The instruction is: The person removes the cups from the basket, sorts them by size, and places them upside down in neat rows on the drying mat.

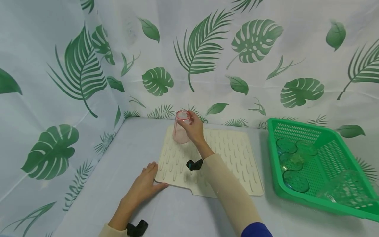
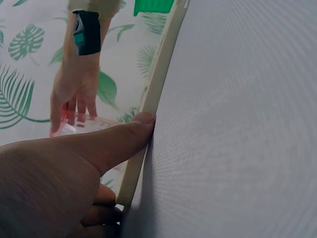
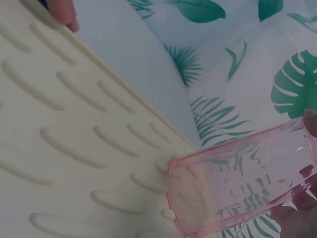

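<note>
My right hand (image 1: 193,126) grips a clear pink drinking glass (image 1: 179,131) near its upper end. The glass stands at the back left of a cream drying mat (image 1: 234,158) with raised ridges. In the right wrist view, the lower end of the glass (image 3: 237,183) meets the ridged mat (image 3: 74,124), and fingers (image 3: 297,213) wrap its other end. At the mat's front left corner, my left hand (image 1: 142,186) holds the edge between thumb and fingers. The left wrist view shows the thumb (image 2: 119,144) against the mat's rim (image 2: 161,74), with the fingers partly hidden beyond the corner.
A green plastic basket (image 1: 273,164) stands right of the mat, holding several bluish-green tinted glasses (image 1: 296,181) and a clear pitcher-like vessel (image 1: 343,187) lying on its side. A white leaf-patterned sheet (image 1: 207,79) hangs behind and at the left. White cloth (image 1: 183,214) covers the table.
</note>
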Tool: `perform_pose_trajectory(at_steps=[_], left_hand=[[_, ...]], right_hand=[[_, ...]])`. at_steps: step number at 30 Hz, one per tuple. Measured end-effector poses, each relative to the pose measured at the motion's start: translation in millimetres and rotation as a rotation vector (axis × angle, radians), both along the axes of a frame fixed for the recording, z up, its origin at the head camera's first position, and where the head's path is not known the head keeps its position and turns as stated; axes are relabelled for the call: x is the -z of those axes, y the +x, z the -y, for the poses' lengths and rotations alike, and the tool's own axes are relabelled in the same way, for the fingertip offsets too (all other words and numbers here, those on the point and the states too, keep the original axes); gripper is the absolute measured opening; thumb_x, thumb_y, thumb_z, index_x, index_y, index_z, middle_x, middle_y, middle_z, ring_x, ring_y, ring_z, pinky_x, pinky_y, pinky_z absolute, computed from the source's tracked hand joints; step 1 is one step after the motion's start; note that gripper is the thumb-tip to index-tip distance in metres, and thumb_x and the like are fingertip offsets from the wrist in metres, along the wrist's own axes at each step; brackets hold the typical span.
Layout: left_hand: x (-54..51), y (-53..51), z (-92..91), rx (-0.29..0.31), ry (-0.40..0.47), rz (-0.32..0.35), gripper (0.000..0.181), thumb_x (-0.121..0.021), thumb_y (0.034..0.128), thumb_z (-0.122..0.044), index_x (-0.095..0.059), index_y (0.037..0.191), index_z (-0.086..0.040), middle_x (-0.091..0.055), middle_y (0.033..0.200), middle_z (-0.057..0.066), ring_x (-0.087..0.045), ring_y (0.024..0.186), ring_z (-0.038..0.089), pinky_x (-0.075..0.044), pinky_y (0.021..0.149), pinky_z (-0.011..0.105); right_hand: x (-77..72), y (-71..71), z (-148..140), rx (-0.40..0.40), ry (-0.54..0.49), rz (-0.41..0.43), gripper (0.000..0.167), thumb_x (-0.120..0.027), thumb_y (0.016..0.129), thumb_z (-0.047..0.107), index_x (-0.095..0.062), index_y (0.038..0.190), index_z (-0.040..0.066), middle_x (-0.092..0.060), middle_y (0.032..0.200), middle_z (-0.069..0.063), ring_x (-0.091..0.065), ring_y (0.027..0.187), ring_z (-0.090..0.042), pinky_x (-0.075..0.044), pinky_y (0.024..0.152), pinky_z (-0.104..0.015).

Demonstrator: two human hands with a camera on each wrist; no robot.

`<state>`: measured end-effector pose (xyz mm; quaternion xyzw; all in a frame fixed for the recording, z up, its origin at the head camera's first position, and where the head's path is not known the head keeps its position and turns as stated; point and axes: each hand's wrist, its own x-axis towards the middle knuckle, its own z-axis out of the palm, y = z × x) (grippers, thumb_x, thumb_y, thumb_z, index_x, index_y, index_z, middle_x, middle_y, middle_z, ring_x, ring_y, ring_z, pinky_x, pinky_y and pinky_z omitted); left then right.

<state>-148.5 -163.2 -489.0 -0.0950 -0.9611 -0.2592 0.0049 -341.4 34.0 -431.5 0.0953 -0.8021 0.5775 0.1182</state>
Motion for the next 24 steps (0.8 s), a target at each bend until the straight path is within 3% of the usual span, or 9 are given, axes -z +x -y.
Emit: perform_pose_trajectory(at_steps=[7, 14, 24], left_hand=[[0.7, 0.0, -1.4, -0.002, -0.001, 0.0, 0.092, -0.077, 0.0846, -0.047, -0.041, 0.147, 0.011, -0.039, 0.154, 0.03, -0.036, 0.145, 0.047, -0.033, 0.118, 0.06], [1.1, 0.0, -1.0, 0.004, 0.001, 0.005, 0.092, -0.077, 0.0846, -0.046, -0.041, 0.147, 0.011, -0.039, 0.154, 0.031, -0.036, 0.145, 0.048, -0.033, 0.118, 0.06], [1.0, -0.5, 0.6, -0.004, 0.023, 0.03, 0.093, -0.076, 0.0854, -0.048, -0.038, 0.149, 0.008, -0.036, 0.157, 0.029, -0.032, 0.147, 0.046, -0.029, 0.12, 0.059]], right_hand=[[-2.4, -2.2, -1.8, -0.03, 0.058, -0.02, 0.073, -0.077, 0.088, 0.035, -0.046, 0.146, 0.004, -0.056, 0.144, -0.015, -0.053, 0.133, -0.031, -0.045, 0.112, -0.05], [-6.6, 1.2, -4.9, -0.051, 0.094, 0.039, 0.083, -0.08, 0.085, 0.034, -0.039, 0.15, 0.003, -0.051, 0.147, -0.016, -0.048, 0.137, -0.032, -0.041, 0.116, -0.051], [-19.3, 17.1, -15.1, -0.04, 0.234, -0.035, 0.081, -0.072, 0.09, 0.037, -0.034, 0.154, 0.003, -0.046, 0.151, -0.016, -0.044, 0.14, -0.032, -0.04, 0.116, -0.05]])
